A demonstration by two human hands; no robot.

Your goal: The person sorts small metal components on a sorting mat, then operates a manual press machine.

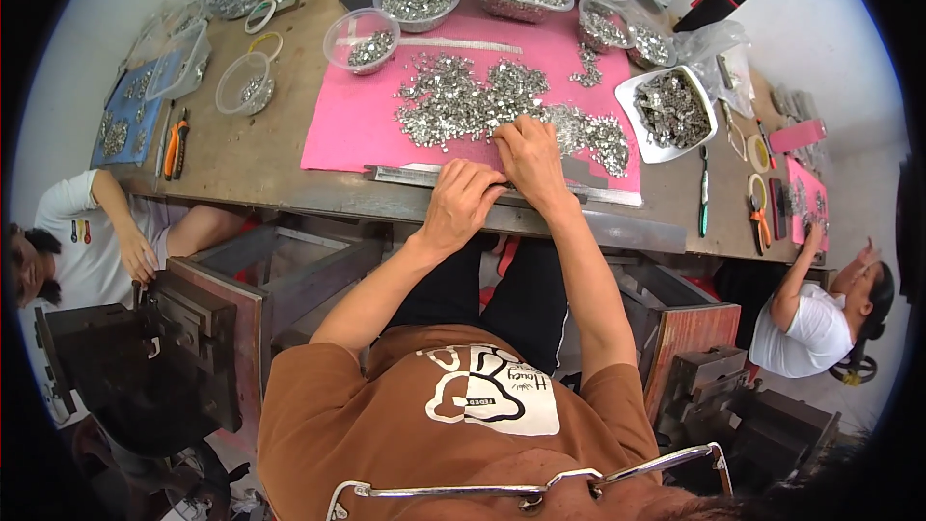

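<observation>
Left hand (461, 201) pinched over bar (410, 176) by surface's (260, 156) near edge; right hand (529, 156) pinched beside pieces (449, 108); contents hidden. Steady wrists likely help.

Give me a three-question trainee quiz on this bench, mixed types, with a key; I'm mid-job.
1. Multiple choice: What colour is the mat directly in front of the camera wearer?
A. Blue
B. Pink
C. Green

2. True or false: The wearer's right hand reaches farther from their body than the left hand.

3. Fill in the blank: From the wearer's view, the white dish stands to the ____ of the loose metal pieces.

Key: 1. B; 2. True; 3. right
</observation>
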